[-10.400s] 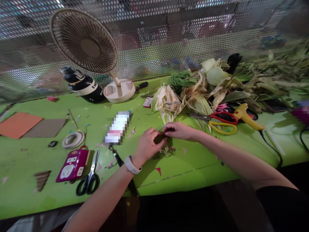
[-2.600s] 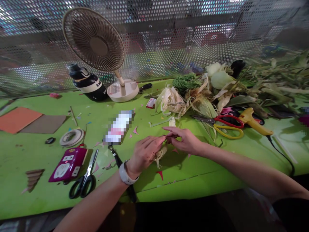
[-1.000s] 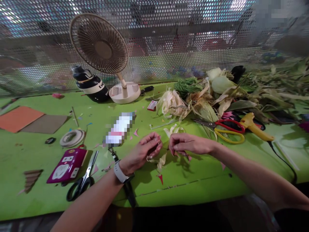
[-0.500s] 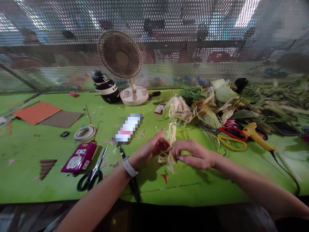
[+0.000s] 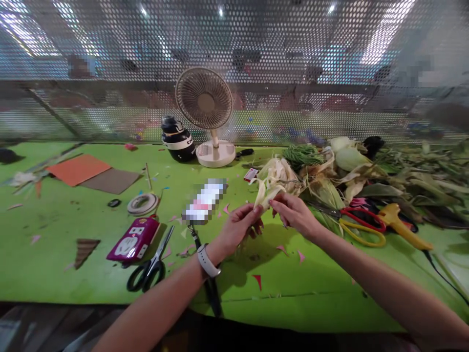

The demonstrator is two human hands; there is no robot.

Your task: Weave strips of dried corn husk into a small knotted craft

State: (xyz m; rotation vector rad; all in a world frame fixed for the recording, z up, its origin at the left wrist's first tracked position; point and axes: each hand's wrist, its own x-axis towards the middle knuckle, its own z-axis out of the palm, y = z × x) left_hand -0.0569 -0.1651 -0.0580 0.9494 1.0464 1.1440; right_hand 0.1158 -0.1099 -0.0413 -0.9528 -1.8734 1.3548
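My left hand [image 5: 240, 227] pinches the lower part of a pale yellow corn husk piece [image 5: 264, 193], with its strips fanning upward above the thumb. Close on its other side, my right hand [image 5: 295, 213] has its fingertips pressed against the husk's edge. A white watch band circles my left wrist. Just behind the husk lies a heap of dried corn husks [image 5: 282, 173], partly overlapped by it from this angle. To the left of my hands a phone [image 5: 205, 201] lies on the green table, its screen lit.
Scissors with red and yellow handles [image 5: 362, 220] and a yellow glue gun [image 5: 405, 227] lie at right. Black-handled scissors [image 5: 150, 269], a purple packet [image 5: 135, 239] and a tape roll [image 5: 142, 203] sit at left. A fan [image 5: 215, 154] and a black bottle [image 5: 179, 144] stand behind.
The husk has been raised and turned, its strips now spreading upward. My left hand has closed on its base, and my right hand has shifted up along its edge. The camera view has shifted left.
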